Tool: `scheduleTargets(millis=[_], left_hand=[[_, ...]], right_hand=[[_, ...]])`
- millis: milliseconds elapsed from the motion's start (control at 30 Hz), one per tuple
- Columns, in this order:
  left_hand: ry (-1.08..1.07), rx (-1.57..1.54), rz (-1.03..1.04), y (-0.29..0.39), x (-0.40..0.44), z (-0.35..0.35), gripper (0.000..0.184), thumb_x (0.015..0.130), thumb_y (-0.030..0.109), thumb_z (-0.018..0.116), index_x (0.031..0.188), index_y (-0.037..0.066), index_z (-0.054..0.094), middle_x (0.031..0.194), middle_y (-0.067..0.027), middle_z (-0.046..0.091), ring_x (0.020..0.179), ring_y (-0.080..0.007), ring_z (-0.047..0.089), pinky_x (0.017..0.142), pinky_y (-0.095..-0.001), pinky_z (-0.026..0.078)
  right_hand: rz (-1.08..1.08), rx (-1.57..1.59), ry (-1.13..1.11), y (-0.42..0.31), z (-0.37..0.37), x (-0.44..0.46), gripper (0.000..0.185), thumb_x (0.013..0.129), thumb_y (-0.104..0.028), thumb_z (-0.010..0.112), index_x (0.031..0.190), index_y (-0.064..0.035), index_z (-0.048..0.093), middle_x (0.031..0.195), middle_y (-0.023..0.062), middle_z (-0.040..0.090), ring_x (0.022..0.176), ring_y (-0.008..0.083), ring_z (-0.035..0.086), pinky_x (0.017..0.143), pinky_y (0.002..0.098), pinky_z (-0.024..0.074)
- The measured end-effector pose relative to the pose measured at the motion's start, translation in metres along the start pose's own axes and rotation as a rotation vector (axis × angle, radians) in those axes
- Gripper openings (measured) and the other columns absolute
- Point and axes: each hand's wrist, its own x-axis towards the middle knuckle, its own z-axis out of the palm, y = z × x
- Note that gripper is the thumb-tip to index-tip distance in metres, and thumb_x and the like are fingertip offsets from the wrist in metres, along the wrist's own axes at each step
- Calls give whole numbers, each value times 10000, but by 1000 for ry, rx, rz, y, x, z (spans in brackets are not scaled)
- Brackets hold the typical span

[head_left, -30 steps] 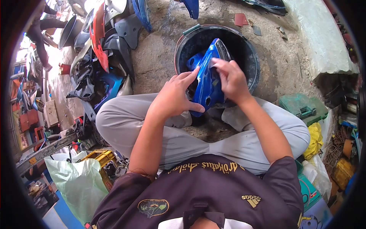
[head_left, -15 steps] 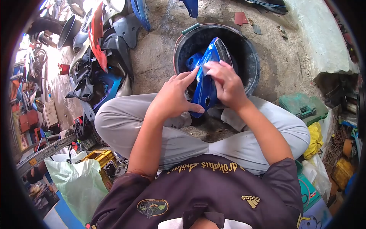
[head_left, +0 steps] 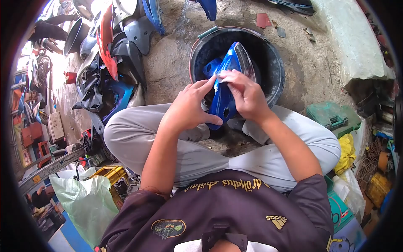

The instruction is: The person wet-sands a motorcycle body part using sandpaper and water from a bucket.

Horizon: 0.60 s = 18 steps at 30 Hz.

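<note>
A glossy blue motorcycle fairing panel (head_left: 222, 97) with a dark strip along its right side leans over a black bucket (head_left: 275, 80). My left hand (head_left: 191, 105) grips the panel's left edge, thumb near its lower end and fingers farther up. My right hand (head_left: 247, 93) lies across the panel's middle, fingers closed and pressed to the surface. A small pale sheet-like piece shows under its fingertips; what it is exactly is mostly hidden. Another blue part (head_left: 212, 67) sits inside the bucket, left of the panel.
Motorcycle body panels (head_left: 126, 54) are piled at the left. Red and grey sheet scraps (head_left: 263, 20) lie on the concrete floor beyond the bucket. A green case (head_left: 329, 115) and yellow cloth (head_left: 346, 153) are at the right. A plastic bag (head_left: 86, 206) and yellow crate (head_left: 110, 173) stand lower left.
My right hand has slid slightly left across the panel, its fingertips now close to my left fingers. My left hand keeps its hold on the panel.
</note>
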Motion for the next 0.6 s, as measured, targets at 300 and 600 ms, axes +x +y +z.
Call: scheduleTargets(millis=[300,600], left_hand=[[17,-1,21,-5,-3,3,1290,608,359,1023,1713,123,401,1554,-240,597,1460,-430,539,1235,-469,423],[14,-29,23,-7,-2,4,1280,607,382,1011,1702,96,412,1565,-230,583,1414,-460,556,1222,-499,440]], right_hand=[[-25,37,-40,-4,6,-4,268,962,62,653,1200,-42,718,1343,167,744,1328,376,678,1205,493,492],[-149,-124,-30,-9,3,-5,284,894,108,682,1146,-18,715,1268,169,758,1254,386,711,1100,476,567]])
